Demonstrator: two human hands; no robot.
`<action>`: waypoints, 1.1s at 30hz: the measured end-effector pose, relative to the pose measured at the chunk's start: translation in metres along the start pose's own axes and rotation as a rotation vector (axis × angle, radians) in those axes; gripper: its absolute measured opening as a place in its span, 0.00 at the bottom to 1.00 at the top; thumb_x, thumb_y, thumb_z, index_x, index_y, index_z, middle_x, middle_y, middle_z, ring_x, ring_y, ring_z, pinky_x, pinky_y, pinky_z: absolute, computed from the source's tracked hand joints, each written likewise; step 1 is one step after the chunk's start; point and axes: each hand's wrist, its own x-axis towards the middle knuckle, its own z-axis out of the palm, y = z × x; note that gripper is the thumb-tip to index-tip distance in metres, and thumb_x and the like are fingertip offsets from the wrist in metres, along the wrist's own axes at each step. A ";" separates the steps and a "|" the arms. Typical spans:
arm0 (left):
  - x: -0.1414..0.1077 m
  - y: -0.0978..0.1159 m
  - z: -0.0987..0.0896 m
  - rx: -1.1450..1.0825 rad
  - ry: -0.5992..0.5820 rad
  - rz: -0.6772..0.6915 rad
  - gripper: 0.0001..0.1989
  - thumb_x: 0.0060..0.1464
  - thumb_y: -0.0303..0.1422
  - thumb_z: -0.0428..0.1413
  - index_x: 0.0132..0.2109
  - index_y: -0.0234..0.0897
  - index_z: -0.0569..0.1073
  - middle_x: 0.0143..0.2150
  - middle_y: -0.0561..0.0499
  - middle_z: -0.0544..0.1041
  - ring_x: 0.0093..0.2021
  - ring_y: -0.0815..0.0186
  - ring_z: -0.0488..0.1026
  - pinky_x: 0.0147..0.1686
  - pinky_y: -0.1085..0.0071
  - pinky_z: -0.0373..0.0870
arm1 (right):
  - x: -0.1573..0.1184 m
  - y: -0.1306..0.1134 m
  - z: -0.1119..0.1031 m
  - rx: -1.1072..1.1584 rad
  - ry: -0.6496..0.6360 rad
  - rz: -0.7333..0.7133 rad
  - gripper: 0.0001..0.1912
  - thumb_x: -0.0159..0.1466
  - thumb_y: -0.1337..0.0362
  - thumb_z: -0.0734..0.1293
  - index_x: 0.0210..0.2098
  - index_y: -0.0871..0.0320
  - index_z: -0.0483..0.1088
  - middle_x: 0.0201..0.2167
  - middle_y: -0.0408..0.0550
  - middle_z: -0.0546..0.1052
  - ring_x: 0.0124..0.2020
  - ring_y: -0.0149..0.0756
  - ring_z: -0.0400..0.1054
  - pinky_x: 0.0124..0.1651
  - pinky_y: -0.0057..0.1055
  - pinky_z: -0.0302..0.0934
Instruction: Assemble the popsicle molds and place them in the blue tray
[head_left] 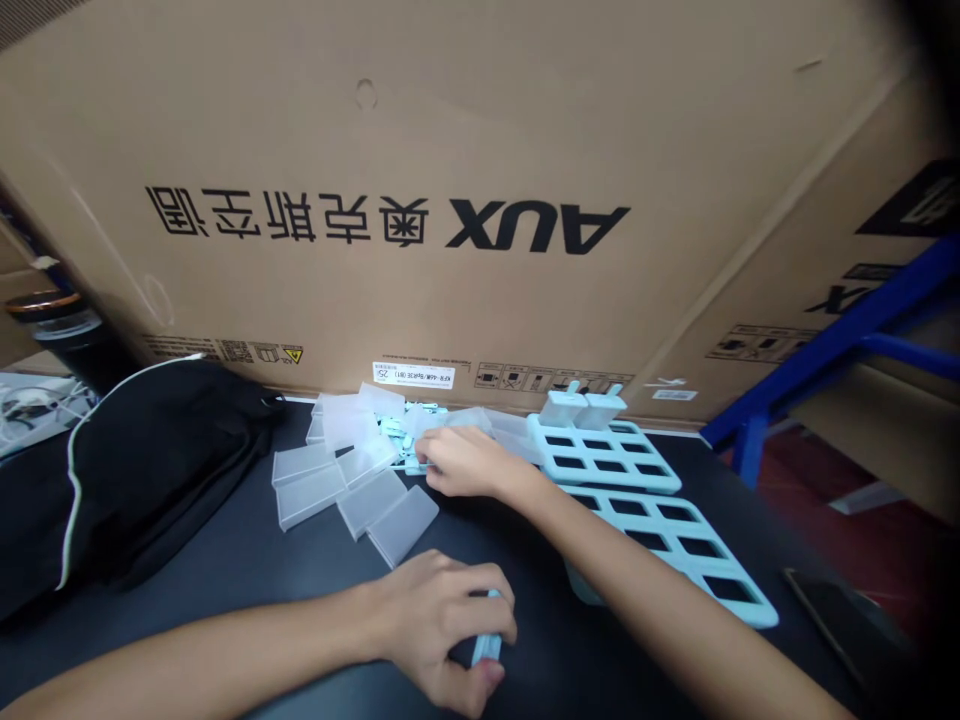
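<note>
My left hand (450, 620) is closed around a light-blue popsicle mold lid (487, 642), held low over the black table near the front; part of it is hidden by the fingers. Farther back, my right hand (465, 460) has its fingers curled down at a pile of small light-blue plastic pieces (394, 432). Its fingertips are partly hidden, so I cannot make out what they pinch. Around the pile lie several translucent popsicle mold sleeves (311, 490), some overlapping.
Two light-blue mold racks (660, 472) with rectangular openings lie at the right, the nearer partly behind my right forearm. Two filled slots hold upright popsicle molds (564, 408). A big cardboard box (420, 120) walls the back. At left are a black cloth bag (172, 470) and a dark cup (79, 325).
</note>
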 end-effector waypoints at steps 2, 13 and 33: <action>0.000 -0.001 -0.001 -0.001 -0.011 -0.010 0.14 0.53 0.41 0.51 0.45 0.41 0.66 0.42 0.51 0.73 0.27 0.71 0.70 0.25 0.74 0.69 | -0.016 0.006 -0.008 0.139 0.080 0.009 0.05 0.60 0.69 0.62 0.33 0.59 0.69 0.37 0.48 0.75 0.36 0.34 0.67 0.33 0.29 0.51; 0.006 0.002 -0.018 -0.290 0.125 -0.030 0.25 0.66 0.29 0.48 0.67 0.39 0.53 0.55 0.37 0.64 0.52 0.60 0.69 0.50 0.61 0.74 | -0.156 0.014 -0.018 0.902 0.455 0.202 0.08 0.67 0.58 0.63 0.35 0.56 0.66 0.41 0.49 0.73 0.38 0.34 0.70 0.38 0.32 0.67; -0.006 0.003 -0.003 -0.580 0.194 -0.269 0.35 0.50 0.39 0.66 0.59 0.38 0.58 0.47 0.43 0.79 0.46 0.57 0.80 0.49 0.59 0.76 | -0.169 -0.070 0.011 0.329 0.437 0.167 0.09 0.65 0.57 0.65 0.40 0.55 0.68 0.38 0.48 0.74 0.39 0.38 0.67 0.42 0.36 0.63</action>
